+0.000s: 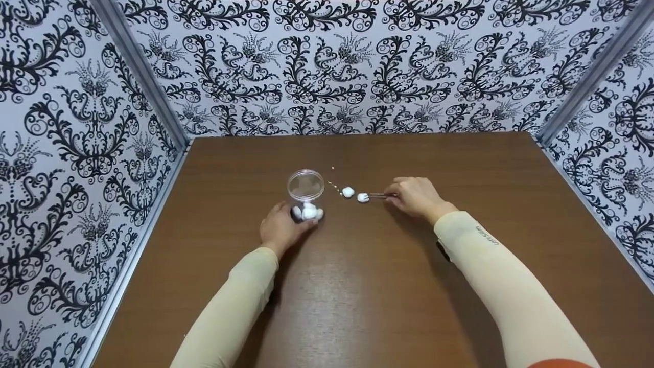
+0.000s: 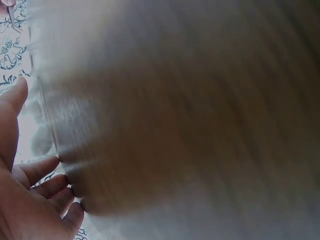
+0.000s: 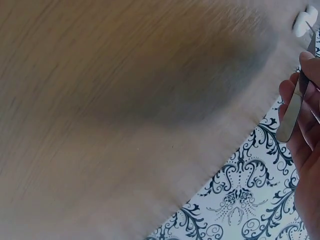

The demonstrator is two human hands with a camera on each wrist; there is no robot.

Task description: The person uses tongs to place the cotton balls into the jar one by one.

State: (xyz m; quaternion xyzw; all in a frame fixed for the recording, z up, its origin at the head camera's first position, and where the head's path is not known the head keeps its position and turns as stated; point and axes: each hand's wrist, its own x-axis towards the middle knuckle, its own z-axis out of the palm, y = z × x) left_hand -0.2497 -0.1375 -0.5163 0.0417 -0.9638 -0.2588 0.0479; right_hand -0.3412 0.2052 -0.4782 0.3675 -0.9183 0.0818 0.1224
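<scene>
In the head view my left hand point(image 1: 280, 228) holds a clear round jar point(image 1: 305, 185) low down, thumb on the near side. Several white cotton balls point(image 1: 309, 211) lie at the bottom of it. My right hand point(image 1: 416, 197) pinches metal tweezers point(image 1: 379, 195), which point left. Their tips are at a cotton ball point(image 1: 363, 198) on the table; a second cotton ball point(image 1: 348, 192) sits just left of it. The right wrist view shows the tweezers point(image 3: 292, 117) between thumb and fingers. The left wrist view has the jar point(image 2: 42, 120) partly hidden behind the hand.
A brown wooden table point(image 1: 347, 286) lies under everything. A trail of tiny pale specks point(image 1: 333, 185) runs between jar and cotton balls. Patterned black-and-white panels point(image 1: 327, 66) stand at the back and on both sides, joined by grey corner posts point(image 1: 148, 76).
</scene>
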